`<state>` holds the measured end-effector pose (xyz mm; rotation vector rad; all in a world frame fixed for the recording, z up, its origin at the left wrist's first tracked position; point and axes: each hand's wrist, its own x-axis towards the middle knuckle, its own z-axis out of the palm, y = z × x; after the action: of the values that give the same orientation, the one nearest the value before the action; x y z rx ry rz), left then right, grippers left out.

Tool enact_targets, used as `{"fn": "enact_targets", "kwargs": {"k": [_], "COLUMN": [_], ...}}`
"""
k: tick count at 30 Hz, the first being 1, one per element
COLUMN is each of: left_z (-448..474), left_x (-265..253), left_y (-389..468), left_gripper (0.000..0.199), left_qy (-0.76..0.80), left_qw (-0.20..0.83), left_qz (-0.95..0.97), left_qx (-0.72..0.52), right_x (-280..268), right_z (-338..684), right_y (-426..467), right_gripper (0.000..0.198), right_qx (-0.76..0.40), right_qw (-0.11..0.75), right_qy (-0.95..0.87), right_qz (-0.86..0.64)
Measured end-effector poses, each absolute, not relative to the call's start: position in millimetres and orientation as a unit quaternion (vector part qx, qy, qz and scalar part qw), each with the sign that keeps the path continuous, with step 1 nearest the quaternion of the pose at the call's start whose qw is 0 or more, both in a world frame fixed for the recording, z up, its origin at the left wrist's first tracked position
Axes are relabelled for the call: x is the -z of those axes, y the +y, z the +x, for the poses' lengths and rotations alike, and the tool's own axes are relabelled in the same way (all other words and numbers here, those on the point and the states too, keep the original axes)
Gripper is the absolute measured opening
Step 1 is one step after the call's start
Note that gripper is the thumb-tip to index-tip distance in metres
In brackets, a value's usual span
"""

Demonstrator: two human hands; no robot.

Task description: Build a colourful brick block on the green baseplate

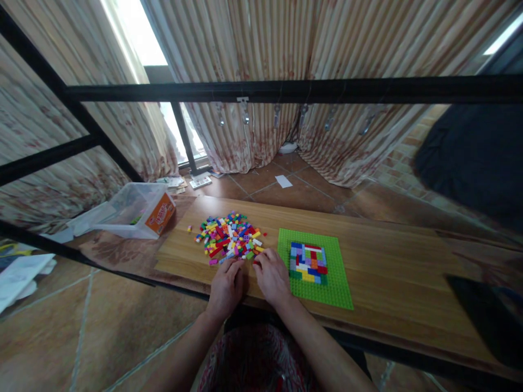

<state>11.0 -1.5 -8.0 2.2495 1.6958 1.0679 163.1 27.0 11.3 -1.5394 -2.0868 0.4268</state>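
A pile of small coloured toy bricks (231, 237) lies on the wooden board in front of me. My left hand (226, 284) rests at the pile's near edge, its fingers curled together; whatever they may hold is hidden. Just to the right, my right hand (273, 276) is closed, with a bit of a red brick (256, 263) showing at its fingertips. Beside that hand lies a green baseplate (340, 272). A roughly square patch of multicoloured bricks (308, 263) is fixed on it, with blue, white, red, yellow and green pieces.
The wooden board (388, 261) runs far to the right, with a dark flat object (486, 316) at that end. A clear plastic box (139, 212) with an orange label stands on the left. Black metal bars (261, 91) cross ahead, before striped curtains (269, 43).
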Motion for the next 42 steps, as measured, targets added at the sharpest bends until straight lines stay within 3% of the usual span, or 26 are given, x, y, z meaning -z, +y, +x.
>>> {"fn": "enact_targets", "kwargs": {"k": [5,13,18,24,42], "left_z": [11,11,11,12,14], "left_x": [10,12,13,12,12], "left_y": [-2,0,0,2,2], "left_gripper": [0.024,0.023,0.023,0.022,0.024], "left_qy": [0.562,0.567,0.562,0.558,0.568], "left_qw": [0.055,0.046,0.044,0.028,0.042], "left_qz": [0.747,0.745,0.75,0.75,0.746], "left_qx": [-0.351,-0.349,-0.347,-0.354,-0.346], "right_x": [-9,-25,-24,-13,-26], "right_z": [163,199,276,335,325], "right_y": [28,7,-4,3,27], "right_gripper": [0.014,0.018,0.029,0.031,0.022], "right_qx": [-0.178,-0.324,-0.301,-0.253,-0.185], "right_qw": [0.284,0.439,0.491,0.427,0.271], "right_qy": [-0.76,-0.621,-0.513,-0.497,-0.57], "right_qz": [-0.556,-0.564,-0.636,-0.712,-0.753]}}
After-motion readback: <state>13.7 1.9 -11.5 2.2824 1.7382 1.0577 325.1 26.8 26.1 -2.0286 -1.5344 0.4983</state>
